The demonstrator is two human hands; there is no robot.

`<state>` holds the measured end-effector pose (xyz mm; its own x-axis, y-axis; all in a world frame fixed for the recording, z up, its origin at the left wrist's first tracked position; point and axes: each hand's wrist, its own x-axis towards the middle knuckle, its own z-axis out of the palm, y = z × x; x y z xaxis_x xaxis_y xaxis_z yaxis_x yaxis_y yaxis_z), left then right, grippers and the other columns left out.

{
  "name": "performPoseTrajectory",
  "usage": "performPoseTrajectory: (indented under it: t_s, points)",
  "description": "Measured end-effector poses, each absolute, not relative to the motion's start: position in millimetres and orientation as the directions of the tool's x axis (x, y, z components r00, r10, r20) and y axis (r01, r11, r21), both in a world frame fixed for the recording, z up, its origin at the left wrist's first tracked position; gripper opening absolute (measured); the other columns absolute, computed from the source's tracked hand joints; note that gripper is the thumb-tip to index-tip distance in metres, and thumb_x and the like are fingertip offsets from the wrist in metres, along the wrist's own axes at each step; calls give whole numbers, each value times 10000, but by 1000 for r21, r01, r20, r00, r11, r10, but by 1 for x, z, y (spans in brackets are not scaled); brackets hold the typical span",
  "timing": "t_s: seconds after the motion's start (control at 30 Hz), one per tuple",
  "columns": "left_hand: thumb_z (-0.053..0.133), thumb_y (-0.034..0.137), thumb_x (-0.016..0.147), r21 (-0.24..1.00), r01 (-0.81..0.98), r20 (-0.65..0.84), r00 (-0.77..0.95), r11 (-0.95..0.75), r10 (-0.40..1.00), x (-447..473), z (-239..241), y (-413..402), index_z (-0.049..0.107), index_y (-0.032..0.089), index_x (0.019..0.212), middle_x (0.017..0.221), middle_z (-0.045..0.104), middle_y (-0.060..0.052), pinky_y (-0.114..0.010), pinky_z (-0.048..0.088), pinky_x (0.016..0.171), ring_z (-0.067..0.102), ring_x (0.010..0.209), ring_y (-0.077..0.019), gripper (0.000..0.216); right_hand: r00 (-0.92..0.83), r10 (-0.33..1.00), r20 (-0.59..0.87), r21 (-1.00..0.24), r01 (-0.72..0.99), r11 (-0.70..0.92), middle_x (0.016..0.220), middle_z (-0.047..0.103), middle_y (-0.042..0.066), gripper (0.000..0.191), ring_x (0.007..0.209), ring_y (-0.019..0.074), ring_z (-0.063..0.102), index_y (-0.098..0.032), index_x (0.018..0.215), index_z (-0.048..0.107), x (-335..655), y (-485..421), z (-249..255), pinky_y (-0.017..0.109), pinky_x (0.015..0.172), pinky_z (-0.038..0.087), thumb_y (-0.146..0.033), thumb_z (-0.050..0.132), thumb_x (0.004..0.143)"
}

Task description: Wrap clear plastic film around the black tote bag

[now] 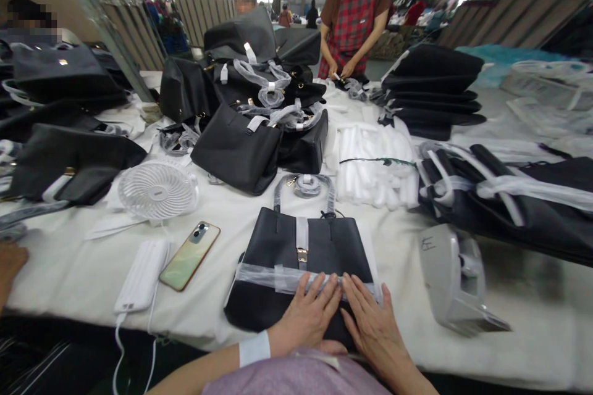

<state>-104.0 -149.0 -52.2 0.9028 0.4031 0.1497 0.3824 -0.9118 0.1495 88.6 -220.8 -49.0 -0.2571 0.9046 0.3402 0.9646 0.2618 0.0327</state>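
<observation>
A black handbag [296,247] lies flat on the white table [83,271] in front of me, its wrapped handles pointing away. A clear plastic strip [259,274] runs across its lower half. My left hand [308,311] and my right hand [370,321] lie flat side by side on the bag's near edge, fingers spread, pressing on the strip. A gold clasp [302,254] sits at the bag's middle.
A phone [189,255], a white power bank [142,276] and a small fan [157,189] lie to the left. A tape dispenser [456,278] stands to the right. Foam rolls [375,163] and several black bags fill the table beyond. A person in a plaid apron [354,18] works opposite.
</observation>
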Motion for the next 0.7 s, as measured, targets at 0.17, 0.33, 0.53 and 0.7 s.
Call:
performPoseTrajectory:
  t_s: [0.17,0.33,0.53,0.7]
  points:
    - [250,795,825,173,418,178,878,-892,445,-100,-71,-158,101,183,1527,1588,218,-135,-542,21,1143,202,1431,-354,943,-2,917,398,-139,988,62,1384,560,85,616,1269,259,522,-223,1510,229,120,-235,-9,491,1142,301,-228,453,936]
    - [468,736,785,134,423,238,864,-896,443,-97,-82,-162,184,238,1518,1568,278,-128,-558,5,1149,237,1416,-362,931,853,401,332,-605,519,-604,1321,595,166,583,1185,342,562,-154,1310,559,206,-263,29,488,1013,428,-511,478,856]
    - [525,714,751,107,435,269,853,-894,447,-97,-82,-165,256,241,1501,1548,324,-131,-565,45,1150,278,1396,-368,926,915,381,-132,-734,169,-658,893,749,176,607,964,331,654,-146,728,763,268,-271,22,443,916,468,-682,481,695]
    - [518,736,737,95,430,287,852,-898,439,-96,-86,-164,280,245,1493,1547,326,-132,-558,16,1152,290,1387,-364,932,898,393,-196,-796,89,-598,694,734,128,510,618,235,627,-132,671,760,268,-258,12,347,583,487,-616,642,560]
